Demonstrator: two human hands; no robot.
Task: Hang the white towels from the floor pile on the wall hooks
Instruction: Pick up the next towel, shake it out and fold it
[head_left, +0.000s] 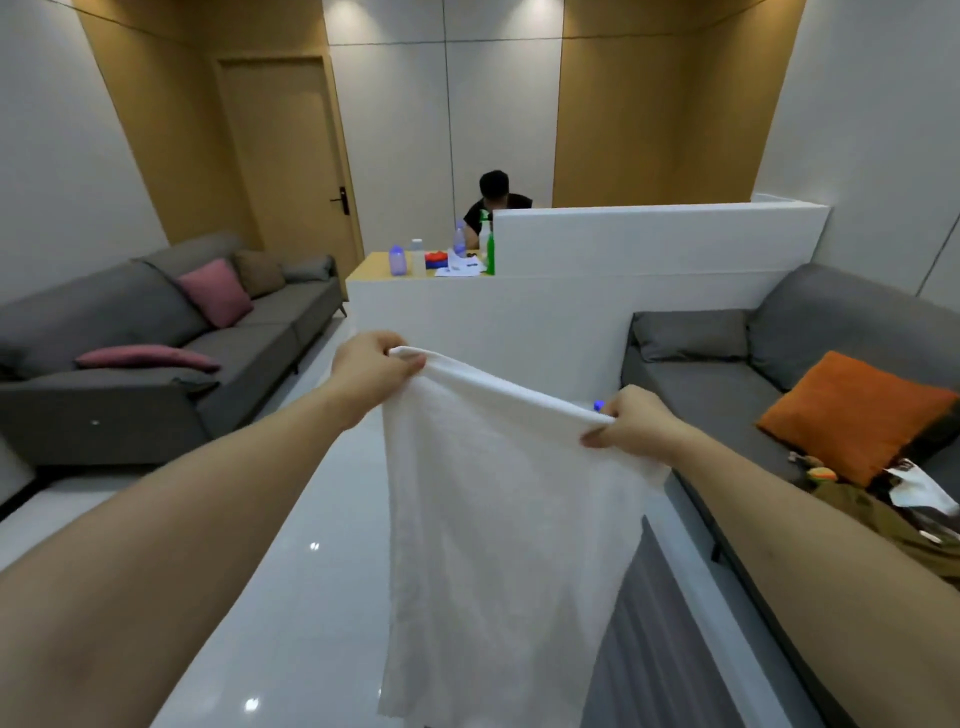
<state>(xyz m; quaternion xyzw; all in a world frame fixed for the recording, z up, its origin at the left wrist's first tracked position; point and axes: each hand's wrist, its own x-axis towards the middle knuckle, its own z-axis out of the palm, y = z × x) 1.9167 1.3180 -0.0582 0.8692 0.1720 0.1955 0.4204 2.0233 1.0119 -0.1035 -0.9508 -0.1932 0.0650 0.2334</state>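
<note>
The white towel (498, 509) hangs at frame centre, stretched by its top edge. The left hand (371, 371) and the right hand (631, 423) each pinch a corner. No wall hooks show, so walking while searching could let its lower end drag on the floor (291, 597).

white towel (498, 519) bottom cut off, seated person (493, 202) half hidden behind partition (649, 234)

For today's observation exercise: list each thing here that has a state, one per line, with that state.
White towel: held up, spread, hanging down.
Left hand: grips a top corner.
Right hand: grips the other top corner.
Tan wooden door: closed.
Orange square cushion: propped on the right grey sofa.
</note>
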